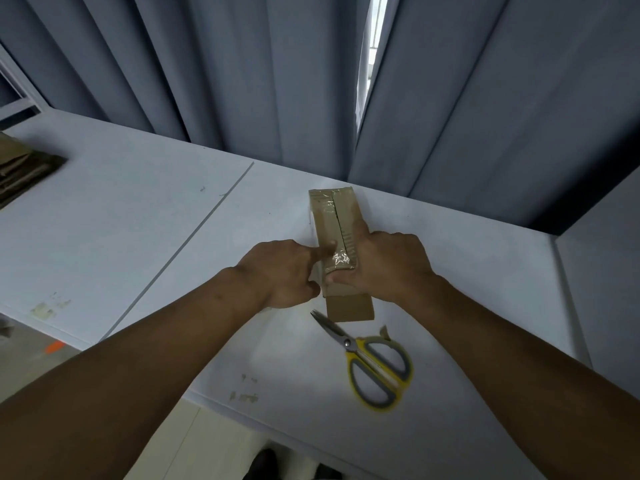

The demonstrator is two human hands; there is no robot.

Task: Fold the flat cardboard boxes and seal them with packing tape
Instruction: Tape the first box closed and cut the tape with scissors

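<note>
A narrow brown cardboard box (332,216) lies lengthwise on the white table (138,220), its top seam covered with clear packing tape that looks crumpled at the near end. My left hand (280,271) presses the tape down with its index finger on the box's near left top, the other fingers curled. My right hand (384,265) grips the box's near right side, thumb across the near end face. A small flap sticks out below the hands.
Yellow-and-grey scissors (374,362) lie shut on the table just in front of the box. A stack of flat cardboard (24,168) sits at the far left edge. Grey curtains (242,64) hang behind the table. Two tabletops meet at a seam left of the box.
</note>
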